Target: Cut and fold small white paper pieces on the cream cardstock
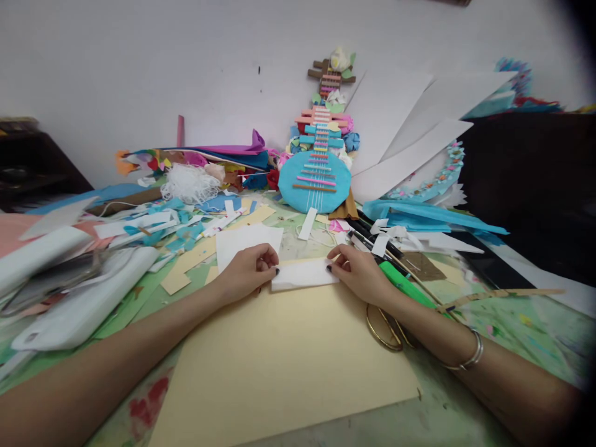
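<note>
Folded white paper (305,275): located at the centre of the work area, over the far part of a pale yellow sheet (293,360). Its long side runs from 9 to 3 o'clock.

Left hand (251,268): at 9 o'clock, pinching the near end of the paper between thumb and curled fingers. Right hand (356,270): at 3 o'clock, gripping the opposite end in like manner. The right wrist bears silver-coloured bangles (477,351).

Gold-coloured loop handles (395,348) lie at 4 o'clock, partly covered by the right forearm. A bright green item (410,285) lies just beyond that forearm, at 3 o'clock.

At 10 o'clock, just beyond the left hand, lies a white sheet (246,239); farther out in that direction sits a tangled white bundle (190,184).

At 12 o'clock, a blue instrument-shaped craft piece (291,183) stands upright near the wall (186,68). At 2 o'clock lie folded blue strips (428,216).
</note>
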`<state>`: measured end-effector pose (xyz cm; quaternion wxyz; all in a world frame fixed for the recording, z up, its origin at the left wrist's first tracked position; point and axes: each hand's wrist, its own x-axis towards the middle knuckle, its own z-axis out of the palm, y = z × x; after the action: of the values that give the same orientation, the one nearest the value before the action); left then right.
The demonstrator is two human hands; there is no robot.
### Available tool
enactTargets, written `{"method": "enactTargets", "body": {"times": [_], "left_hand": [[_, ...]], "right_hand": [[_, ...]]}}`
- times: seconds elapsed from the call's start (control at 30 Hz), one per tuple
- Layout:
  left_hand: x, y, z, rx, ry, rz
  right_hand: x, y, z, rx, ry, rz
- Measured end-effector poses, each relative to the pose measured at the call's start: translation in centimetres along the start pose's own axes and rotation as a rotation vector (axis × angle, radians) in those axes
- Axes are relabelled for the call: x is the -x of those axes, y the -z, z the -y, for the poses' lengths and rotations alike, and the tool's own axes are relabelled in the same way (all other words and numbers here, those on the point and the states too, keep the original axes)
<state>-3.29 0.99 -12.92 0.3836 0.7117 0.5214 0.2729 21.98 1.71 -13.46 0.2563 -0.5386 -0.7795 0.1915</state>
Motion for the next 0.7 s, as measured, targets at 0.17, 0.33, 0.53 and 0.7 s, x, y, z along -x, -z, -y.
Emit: {"method": "enactTargets", "body": {"times": [0.17, 0.33, 0.53, 0.7], "left_hand": [[0.05, 0.03, -0.08, -0.028, 0.003, 0.012], [-0.21, -0.03, 0.30, -0.070, -0.076, -0.027], [-0.34, -0.13, 0.46, -0.210, -0.163, -0.056], [-0.42, -0.45, -0.40, -0.318, -0.166, -0.061]], "right_hand": [[-0.17, -0.08, -0.06, -0.011, -0.016, -0.023], [-0.17, -0.12, 0.01, 0.013, -0.007, -0.027], [-0.13, -0.15, 0.07, 0.042, -0.009, -0.033], [-0.20, -0.11, 0.18, 0.076, -0.006, -0.028]]}}
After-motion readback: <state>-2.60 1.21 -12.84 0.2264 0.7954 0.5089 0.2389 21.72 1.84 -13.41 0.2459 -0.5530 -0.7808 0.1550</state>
